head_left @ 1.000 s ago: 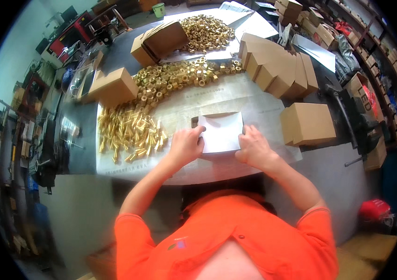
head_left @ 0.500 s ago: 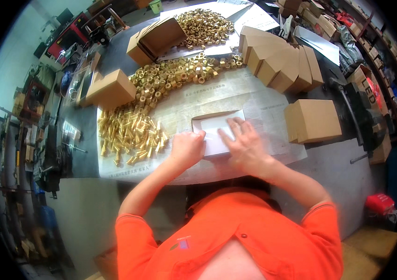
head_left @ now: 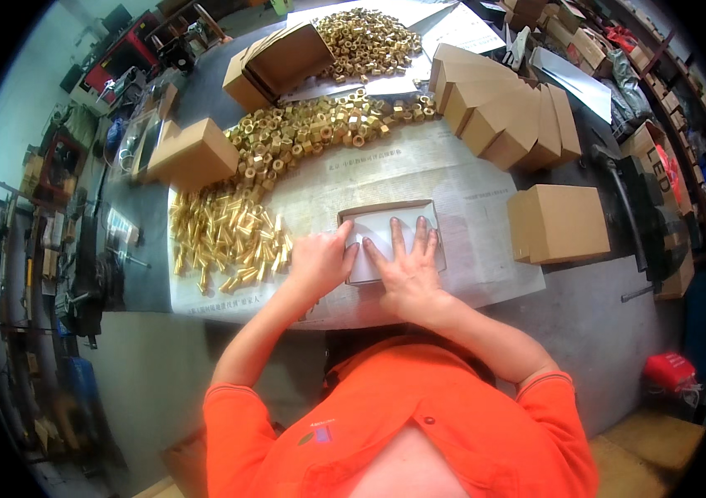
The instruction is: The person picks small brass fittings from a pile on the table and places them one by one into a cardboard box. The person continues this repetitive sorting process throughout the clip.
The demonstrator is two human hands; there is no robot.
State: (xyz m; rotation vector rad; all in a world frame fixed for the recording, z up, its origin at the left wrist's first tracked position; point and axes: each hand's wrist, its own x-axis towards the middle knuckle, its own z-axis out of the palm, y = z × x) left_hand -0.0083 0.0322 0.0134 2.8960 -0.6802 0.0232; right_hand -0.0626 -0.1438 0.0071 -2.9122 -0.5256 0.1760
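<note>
Open cardboard box (head_left: 390, 206), then: where is it, exactly?

At the near side of the pale paper (head_left: 473, 203), right of the pile of pointed brass pieces (head_left: 224, 236) and nearer than the heap of brass nuts (head_left: 320, 129). A closed-looking brown box (head_left: 560, 220) stands well apart to its right.

And the hands?

The right hand (head_left: 409, 274) lies palm down, fingers spread apart over the white sheet (head_left: 376, 222) inside, gripping nothing. The left hand (head_left: 320, 259) is at the left wall, forefinger and thumb at the edge, the other fingers curled. Whether it pinches the cardboard, I can't tell.

So which step is this?

I'd judge it to be pressing the sheet flat against the bottom, with the left hand steadying the wall.

What does the next move call for?

Even pressure, I'd say, worked out toward the corners, with the left wall kept steady. Push too hard at one side and the sheet could buckle or the wall bow outward.
</note>
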